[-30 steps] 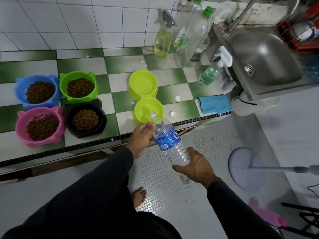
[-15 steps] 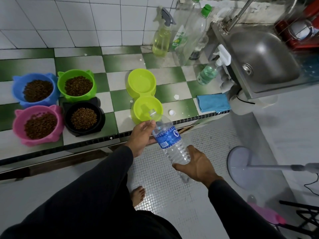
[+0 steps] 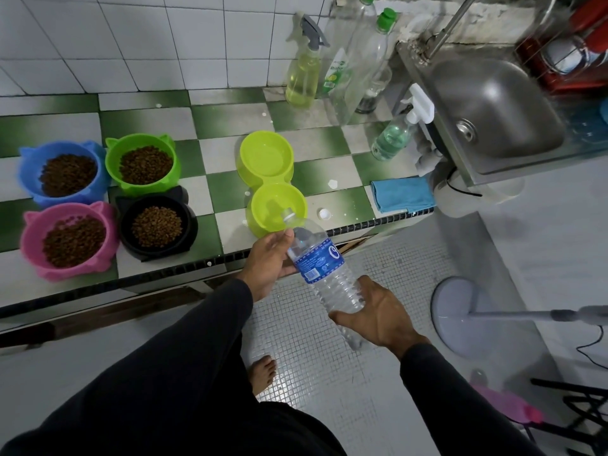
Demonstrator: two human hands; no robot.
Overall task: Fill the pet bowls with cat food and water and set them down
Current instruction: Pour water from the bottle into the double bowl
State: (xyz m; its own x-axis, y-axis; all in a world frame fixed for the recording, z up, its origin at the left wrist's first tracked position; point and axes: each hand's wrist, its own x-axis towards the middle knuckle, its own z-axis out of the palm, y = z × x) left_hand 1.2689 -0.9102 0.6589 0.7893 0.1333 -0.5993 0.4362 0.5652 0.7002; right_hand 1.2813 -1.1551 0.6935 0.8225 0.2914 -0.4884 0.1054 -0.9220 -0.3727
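A clear water bottle (image 3: 320, 261) with a blue label is tilted, its open mouth over the near cup of a lime double bowl (image 3: 268, 182) on the checkered counter. My left hand (image 3: 268, 261) grips the bottle near its shoulder. My right hand (image 3: 378, 315) holds its lower end. Both cups of the double bowl hold water. To the left stand a blue bowl (image 3: 24, 172), a green bowl (image 3: 113, 166), a pink bowl (image 3: 29, 241) and a black bowl (image 3: 126, 232), each holding brown kibble.
The bottle's white cap (image 3: 324, 213) lies on the counter beside the double bowl. A folded blue cloth (image 3: 403, 194) sits at the counter's right end. Spray bottles (image 3: 302, 74) and tall bottles stand at the back wall. A steel sink (image 3: 493, 106) is at right, a fan base (image 3: 460, 315) on the floor.
Both hands keep hold of the tilted bottle over the near cup. The bottle's mouth has shifted very slightly; the bowls have not moved.
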